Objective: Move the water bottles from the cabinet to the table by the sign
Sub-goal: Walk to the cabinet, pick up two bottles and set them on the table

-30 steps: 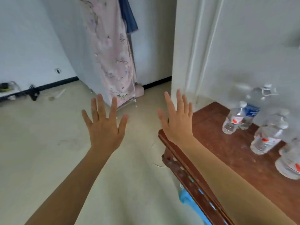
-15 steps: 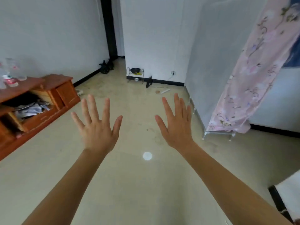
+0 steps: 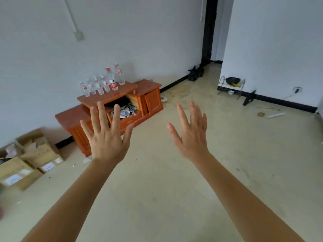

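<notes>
Several clear water bottles [image 3: 102,83] with red labels stand on top of a low orange-brown wooden cabinet [image 3: 150,98] against the left wall, some way ahead of me. My left hand [image 3: 106,137] is raised in front of the cabinet's lower part with its fingers spread and holds nothing. My right hand [image 3: 190,135] is raised beside it over the bare floor, fingers straight, also empty. Both hands are well short of the bottles. The table by the sign is out of view.
Cardboard boxes [image 3: 35,159] lie on the floor at the left. Black bags [image 3: 195,74] sit by a dark doorway. A wire rack with a black pan [image 3: 231,83] stands by the right wall. Pale floor [image 3: 174,189] stretches between me and the cabinet.
My view has swung left: the table with bottles and the hanging pink cloth left the frame, and the cabinet moved from the left edge toward the middle. Both hands stayed raised and spread.
</notes>
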`<action>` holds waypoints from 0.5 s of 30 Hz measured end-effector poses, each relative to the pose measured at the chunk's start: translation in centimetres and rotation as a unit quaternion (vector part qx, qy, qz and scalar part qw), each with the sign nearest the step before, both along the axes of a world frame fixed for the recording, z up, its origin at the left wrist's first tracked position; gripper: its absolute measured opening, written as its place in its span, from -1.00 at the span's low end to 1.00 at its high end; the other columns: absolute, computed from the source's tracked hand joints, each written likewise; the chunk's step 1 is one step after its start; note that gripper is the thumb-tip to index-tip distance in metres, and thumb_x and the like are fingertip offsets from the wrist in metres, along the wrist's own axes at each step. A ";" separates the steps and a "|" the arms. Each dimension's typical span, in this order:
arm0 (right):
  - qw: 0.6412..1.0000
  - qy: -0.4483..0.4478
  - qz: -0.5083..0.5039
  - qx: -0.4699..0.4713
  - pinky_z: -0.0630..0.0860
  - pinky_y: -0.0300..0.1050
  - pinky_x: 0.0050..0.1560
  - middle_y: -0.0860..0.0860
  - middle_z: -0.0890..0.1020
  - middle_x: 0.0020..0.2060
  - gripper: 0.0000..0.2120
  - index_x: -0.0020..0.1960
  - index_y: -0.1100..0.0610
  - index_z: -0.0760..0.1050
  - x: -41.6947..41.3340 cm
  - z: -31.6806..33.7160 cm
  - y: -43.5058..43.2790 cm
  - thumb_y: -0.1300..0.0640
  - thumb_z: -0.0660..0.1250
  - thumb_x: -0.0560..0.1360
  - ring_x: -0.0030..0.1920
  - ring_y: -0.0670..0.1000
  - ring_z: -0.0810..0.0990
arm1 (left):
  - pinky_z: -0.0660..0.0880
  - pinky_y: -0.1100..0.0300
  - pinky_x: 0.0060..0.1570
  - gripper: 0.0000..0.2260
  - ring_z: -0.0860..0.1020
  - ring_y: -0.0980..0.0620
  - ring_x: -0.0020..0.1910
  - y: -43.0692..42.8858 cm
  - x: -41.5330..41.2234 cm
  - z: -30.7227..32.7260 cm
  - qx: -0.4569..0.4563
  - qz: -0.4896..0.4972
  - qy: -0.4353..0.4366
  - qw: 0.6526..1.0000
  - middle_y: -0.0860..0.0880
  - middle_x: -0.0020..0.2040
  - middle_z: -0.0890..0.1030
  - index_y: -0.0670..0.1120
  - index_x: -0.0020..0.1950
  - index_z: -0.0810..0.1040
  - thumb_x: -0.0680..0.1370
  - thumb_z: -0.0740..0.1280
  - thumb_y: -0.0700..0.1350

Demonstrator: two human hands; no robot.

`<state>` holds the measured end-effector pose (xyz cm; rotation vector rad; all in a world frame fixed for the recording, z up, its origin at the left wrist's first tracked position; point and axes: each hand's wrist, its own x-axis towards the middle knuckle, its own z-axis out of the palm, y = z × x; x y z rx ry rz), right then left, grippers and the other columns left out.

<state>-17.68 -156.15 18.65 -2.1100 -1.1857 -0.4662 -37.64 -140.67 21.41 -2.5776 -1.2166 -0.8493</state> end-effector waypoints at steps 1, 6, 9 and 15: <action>1.000 0.015 0.012 -0.003 0.00 0.31 0.57 0.16 0.01 0.65 -0.35 0.67 -0.08 0.02 1.7 1.0 3.3 -0.31 0.03 0.66 0.62 0.25 0.05 | -0.09 -0.41 0.51 -0.34 -0.11 -0.22 0.64 3.0 1.4 0.9 0.006 0.012 0.007 1.000 -0.18 0.66 -0.09 0.05 0.66 0.01 0.64 -0.08 0.35; 0.997 0.017 0.076 0.009 -0.01 0.30 0.58 0.16 0.00 0.65 -0.33 0.67 -0.08 0.01 5.1 4.0 14.8 -0.35 -0.06 0.65 0.64 0.22 0.01 | -0.09 -0.41 0.51 -0.35 -0.14 -0.20 0.64 12.2 3.1 2.0 0.014 0.057 -0.003 0.998 -0.17 0.67 -0.11 0.06 0.66 0.00 0.64 -0.06 0.34; 0.993 0.004 0.121 0.004 0.02 0.34 0.57 0.16 0.01 0.65 -0.33 0.67 -0.07 0.02 5.5 4.4 22.4 -0.34 -0.01 0.65 0.63 0.22 0.03 | -0.08 -0.42 0.51 -0.34 -0.14 -0.20 0.64 17.6 3.0 1.3 0.008 0.096 -0.015 0.995 -0.16 0.67 -0.11 0.06 0.66 0.00 0.63 -0.08 0.35; 0.982 -0.044 0.181 0.003 -0.01 0.33 0.57 0.16 0.00 0.65 -0.34 0.66 -0.05 0.04 6.0 4.0 39.7 -0.30 0.05 0.66 0.64 0.22 0.02 | -0.03 -0.46 0.47 -0.34 -0.06 -0.28 0.63 33.2 3.1 1.2 0.016 0.129 -0.037 0.991 -0.22 0.66 -0.07 0.02 0.66 0.04 0.64 -0.04 0.32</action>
